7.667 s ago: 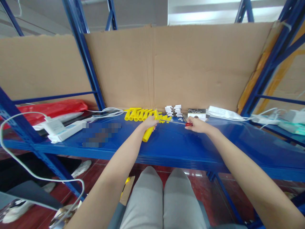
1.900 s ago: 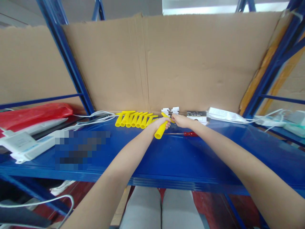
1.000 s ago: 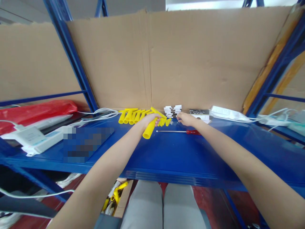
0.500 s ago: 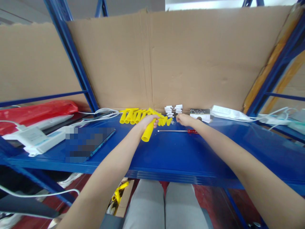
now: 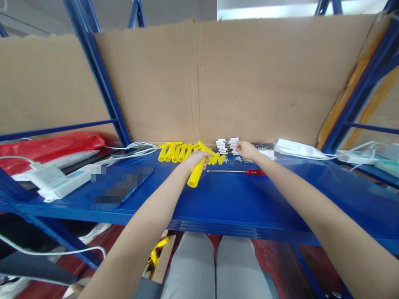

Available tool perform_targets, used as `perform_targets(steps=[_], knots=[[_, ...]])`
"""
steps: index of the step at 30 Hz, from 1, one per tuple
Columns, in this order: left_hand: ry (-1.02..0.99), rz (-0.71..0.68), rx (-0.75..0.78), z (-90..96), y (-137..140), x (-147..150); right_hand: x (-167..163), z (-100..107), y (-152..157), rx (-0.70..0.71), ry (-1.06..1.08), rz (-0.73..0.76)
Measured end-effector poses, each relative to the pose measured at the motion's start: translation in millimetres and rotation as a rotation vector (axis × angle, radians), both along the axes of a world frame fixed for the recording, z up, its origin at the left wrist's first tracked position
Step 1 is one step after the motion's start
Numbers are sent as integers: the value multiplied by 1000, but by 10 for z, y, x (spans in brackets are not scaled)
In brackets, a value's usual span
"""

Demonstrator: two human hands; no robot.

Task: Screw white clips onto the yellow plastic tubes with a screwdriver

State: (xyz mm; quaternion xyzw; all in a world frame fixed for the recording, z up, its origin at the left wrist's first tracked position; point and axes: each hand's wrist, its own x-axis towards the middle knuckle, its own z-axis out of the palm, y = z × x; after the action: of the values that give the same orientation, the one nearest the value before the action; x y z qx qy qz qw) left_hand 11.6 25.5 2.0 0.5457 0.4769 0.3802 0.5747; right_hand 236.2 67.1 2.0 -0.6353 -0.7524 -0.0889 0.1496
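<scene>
My left hand point(image 5: 198, 160) is closed round a yellow plastic handle point(image 5: 195, 176), a hollow tube with a slanted head, its open end tilted down toward me. My right hand point(image 5: 245, 148) has its fingers bent together at the right side of a stack of white-and-dark pieces point(image 5: 227, 145). What its fingertips hold, if anything, is too small to make out. Small yellow wedge-shaped pieces point(image 5: 215, 159) and little metal screws point(image 5: 238, 158) lie between the hands. In front of them rests a red-handled screwdriver point(image 5: 254, 172), its shaft pointing left.
Several yellow handles point(image 5: 175, 153) stand in a row at the back left. A dark tablet-like panel point(image 5: 124, 187), power strip point(image 5: 65, 185) and red bag point(image 5: 62, 145) occupy the left. A white packet point(image 5: 297, 148) lies back right. Cardboard point(image 5: 249, 79) walls the blue shelf's point(image 5: 237, 203) rear.
My right hand has moved right and slightly back, from beside the screws to the side of the white stack. More screws show now. The left hand keeps its hold on the yellow handle.
</scene>
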Motion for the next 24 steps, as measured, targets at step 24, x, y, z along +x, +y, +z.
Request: perform_targets(steps=[24], knots=[[238, 300, 392, -81, -104, -2, 592, -259, -758, -323, 187, 359]])
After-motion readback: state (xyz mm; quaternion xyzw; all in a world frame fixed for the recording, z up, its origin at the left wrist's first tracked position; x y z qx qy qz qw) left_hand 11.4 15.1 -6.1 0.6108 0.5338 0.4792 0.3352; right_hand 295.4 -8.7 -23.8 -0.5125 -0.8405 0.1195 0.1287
